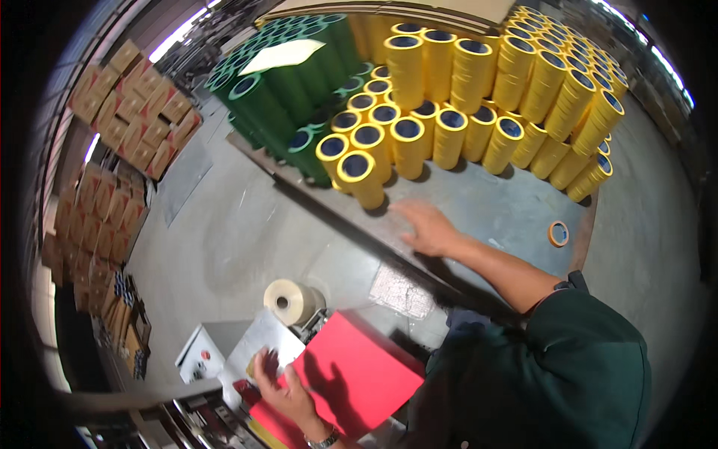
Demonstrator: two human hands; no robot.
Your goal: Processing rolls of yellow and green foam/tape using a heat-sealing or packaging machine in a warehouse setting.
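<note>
My right hand (426,227) reaches over the front edge of a grey metal table (516,206). Its fingers are apart and nothing is in them. Nearest to it stands an upright stack of yellow tape rolls (359,179) with a dark blue core, a small gap from the fingertips. My left hand (288,393), with a wristwatch at the wrist, hovers above a bright red flat-topped surface (359,367) and casts a shadow on it. Its fingers are spread, holding nothing.
More yellow tape stacks (542,82) fill the table's back and right, beside green tape stacks (262,112) topped by a pale sheet (284,55). One loose tape roll (559,234) lies at the right. A clear film roll (292,301) sits on the machine. Cartons (134,112) stand far left.
</note>
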